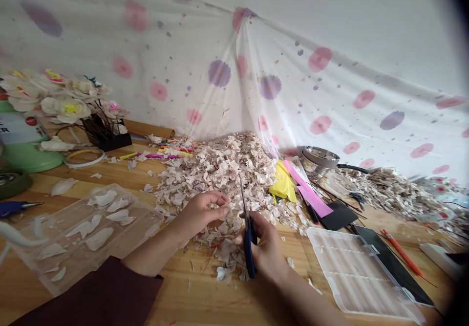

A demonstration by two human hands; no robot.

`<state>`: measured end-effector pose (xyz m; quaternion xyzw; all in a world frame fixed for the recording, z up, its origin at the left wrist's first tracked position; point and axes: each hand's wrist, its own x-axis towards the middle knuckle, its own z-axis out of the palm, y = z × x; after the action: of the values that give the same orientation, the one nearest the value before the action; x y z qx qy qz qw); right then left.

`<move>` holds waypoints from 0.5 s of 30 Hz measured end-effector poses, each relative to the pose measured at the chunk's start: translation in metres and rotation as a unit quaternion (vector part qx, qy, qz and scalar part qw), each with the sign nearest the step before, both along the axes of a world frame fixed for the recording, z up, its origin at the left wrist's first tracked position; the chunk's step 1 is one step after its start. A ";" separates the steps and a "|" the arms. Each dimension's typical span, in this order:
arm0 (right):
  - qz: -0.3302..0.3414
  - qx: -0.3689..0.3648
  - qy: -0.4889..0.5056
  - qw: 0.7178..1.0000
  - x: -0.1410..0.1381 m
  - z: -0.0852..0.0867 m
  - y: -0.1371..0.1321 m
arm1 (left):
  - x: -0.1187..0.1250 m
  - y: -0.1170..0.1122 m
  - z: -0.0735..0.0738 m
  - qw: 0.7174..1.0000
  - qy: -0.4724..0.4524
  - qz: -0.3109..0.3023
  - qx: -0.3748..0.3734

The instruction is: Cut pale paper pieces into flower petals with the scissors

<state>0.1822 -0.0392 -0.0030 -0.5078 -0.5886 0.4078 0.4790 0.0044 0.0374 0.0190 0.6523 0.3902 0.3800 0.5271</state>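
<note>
A pair of scissors with dark blue handles (250, 252) is in my right hand (269, 248), its fingers wrapped round the loops. The blades point up and away, over a big heap of pale, dry petal-like flakes (220, 164). To the left of the blades, my left hand (207, 211) is closed, thumb and fingers brought together. Whatever is between those fingertips is too small to make out. Loose flakes (223, 273) lie on the wooden table below both hands.
At left, a clear plastic tray (128, 228) holds several pale petals; behind it stand white artificial flowers (69, 106) and a green bottle (25, 145). On the right lie a compartment box (351, 272), pink paper strip (308, 189), yellow piece (284, 182), metal bowl (320, 157) and orange tool (403, 252).
</note>
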 end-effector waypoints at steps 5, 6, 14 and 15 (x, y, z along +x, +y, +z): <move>0.045 -0.002 -0.078 0.996 0.001 0.008 -0.007 | 0.000 0.000 0.005 0.992 -0.095 0.083 -0.032; 0.049 -0.008 -0.090 0.995 0.000 0.010 -0.008 | 0.000 0.000 0.006 0.990 -0.104 0.092 -0.032; 0.018 0.045 -0.177 0.983 0.003 0.010 -0.007 | 0.000 0.001 0.007 0.981 -0.150 0.116 -0.040; 0.008 0.048 -0.197 0.979 0.004 0.009 -0.006 | -0.001 0.001 0.006 0.980 -0.155 0.114 -0.043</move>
<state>0.1864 -0.0454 0.0065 -0.5497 -0.6941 0.2754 0.3743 0.0033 0.0385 0.0254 0.5134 0.3913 0.5173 0.5619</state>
